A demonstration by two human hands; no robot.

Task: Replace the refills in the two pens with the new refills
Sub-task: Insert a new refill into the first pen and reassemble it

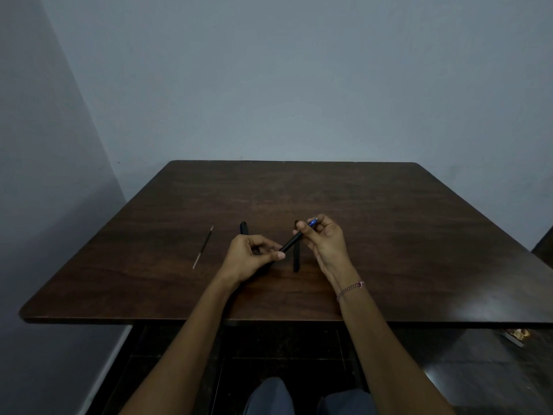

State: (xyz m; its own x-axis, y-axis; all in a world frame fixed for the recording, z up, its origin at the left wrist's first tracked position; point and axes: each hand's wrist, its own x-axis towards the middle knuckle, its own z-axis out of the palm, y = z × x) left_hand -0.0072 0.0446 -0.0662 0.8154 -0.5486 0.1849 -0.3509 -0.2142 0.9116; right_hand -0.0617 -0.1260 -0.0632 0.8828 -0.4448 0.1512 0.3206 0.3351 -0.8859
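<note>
Dark wooden counter [389, 235] below a bluish wall [299, 85]. Just above it, a black pen [291, 241] spans both hands: the left hand [248, 259] fingers pinch its rear end, and the right hand [324, 244] fingers pinch the blue tip. Light, stiff and smooth, it likely needs firm holds at both ends to twist apart. Under the right fingers lies a second pen [296, 260]. Beyond the left fingers is a black piece [243, 228], and farther left a thin refill [203, 247].
</note>
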